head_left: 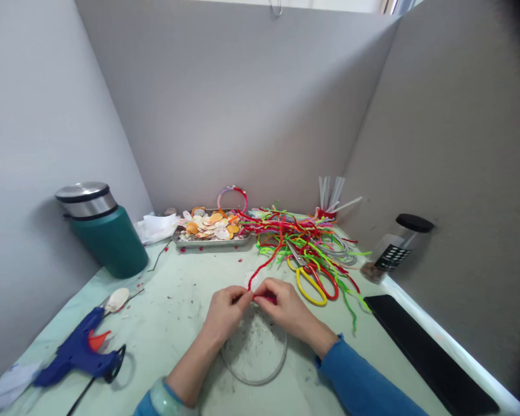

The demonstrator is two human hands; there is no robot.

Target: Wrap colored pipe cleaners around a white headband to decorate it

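Note:
A red yarn strand (266,263) runs from the pile down between my two hands. My left hand (229,309) pinches it between thumb and fingertips. Closed as well, my right hand (281,303) grips just beside it, with a bit of red showing under the fingers. Below both hands curves a thin whitish hoop (260,382); its upper part is hidden behind them, where the yarn seems to meet it. Beyond the right hand lie scissors (314,283) with one yellow and one red handle, their blades over the yarn pile (294,231).
A metal tray (212,242) of shell-like discs stands at the back, with a decorated ring (233,190) behind it. To the left are a green flask (108,237) and a blue glue gun (78,349). A clear jar (396,245) and a black strip (424,346) sit right. Grey panels enclose the table.

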